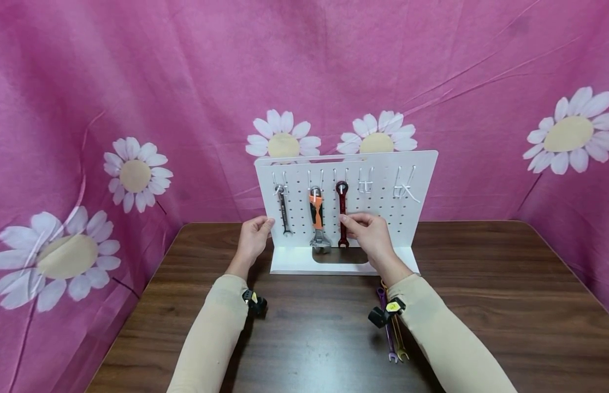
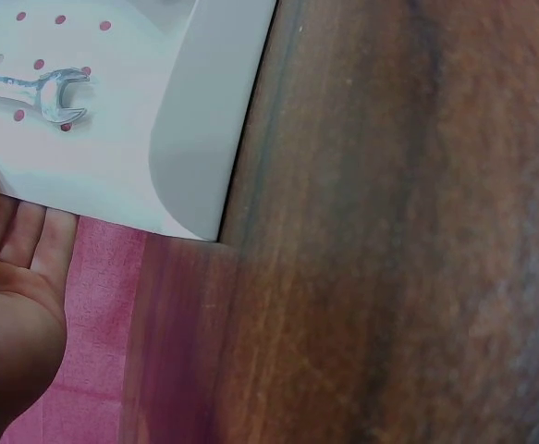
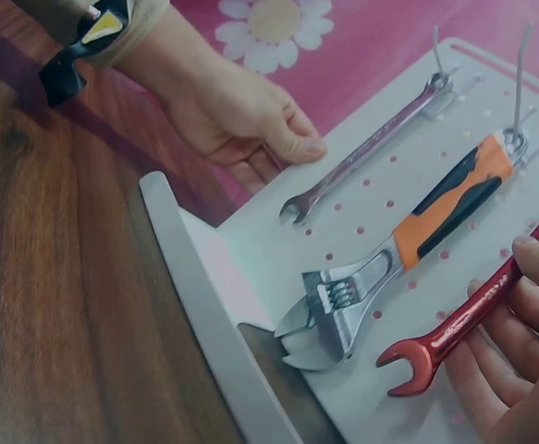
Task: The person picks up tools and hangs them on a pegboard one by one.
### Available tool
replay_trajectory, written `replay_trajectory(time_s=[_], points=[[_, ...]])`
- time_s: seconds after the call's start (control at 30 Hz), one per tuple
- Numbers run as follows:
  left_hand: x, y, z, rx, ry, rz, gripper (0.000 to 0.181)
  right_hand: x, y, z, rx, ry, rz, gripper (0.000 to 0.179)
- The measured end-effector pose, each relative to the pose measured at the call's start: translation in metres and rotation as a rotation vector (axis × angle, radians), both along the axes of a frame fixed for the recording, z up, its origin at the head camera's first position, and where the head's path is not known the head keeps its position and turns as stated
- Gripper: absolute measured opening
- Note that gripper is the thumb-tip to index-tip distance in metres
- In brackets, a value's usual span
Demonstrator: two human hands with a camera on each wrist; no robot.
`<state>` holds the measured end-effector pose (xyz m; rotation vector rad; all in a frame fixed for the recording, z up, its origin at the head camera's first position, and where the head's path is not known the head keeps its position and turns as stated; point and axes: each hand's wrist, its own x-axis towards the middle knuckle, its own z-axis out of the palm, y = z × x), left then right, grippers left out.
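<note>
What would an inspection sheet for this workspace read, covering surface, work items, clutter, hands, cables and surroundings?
Surface: brown wood-grain table.
Work items: white board with holes stands upright on the table; a silver wrench and an orange-and-black adjustable wrench hang on it, with a red wrench at the third hook from the left. Purple wrench and gold wrench lie on the table near the right sleeve, partly hidden.
Clutter: nothing seen.
Hands: left hand pinches the board's left edge; right hand pinches the red wrench's shaft.
Cables: nothing seen.
Surroundings: pink curtain with white daisies behind the table.
</note>
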<state>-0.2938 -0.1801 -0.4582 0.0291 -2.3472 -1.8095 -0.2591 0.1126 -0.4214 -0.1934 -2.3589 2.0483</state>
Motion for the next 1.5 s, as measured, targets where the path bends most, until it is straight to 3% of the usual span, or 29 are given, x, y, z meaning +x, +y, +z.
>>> replay_trajectory(time_s=[0.4,0.77,1.03,1.5], points=[[0.000,0.000,-0.001,0.006,0.026,-0.006,0.025,0.006,0.010,-0.024,0.029,-0.045,-0.009,0.032],[-0.002,0.000,-0.002,0.015,0.009,-0.007,0.026,0.027,0.031,-0.020,-0.007,0.054,0.047,0.034],[-0.002,-0.002,-0.003,0.019,-0.001,-0.010,0.025,0.049,0.045,-0.012,0.070,0.051,0.091,0.037],[-0.002,-0.001,-0.001,0.012,-0.019,-0.005,0.027,0.082,0.068,-0.018,0.110,0.124,0.123,0.029]])
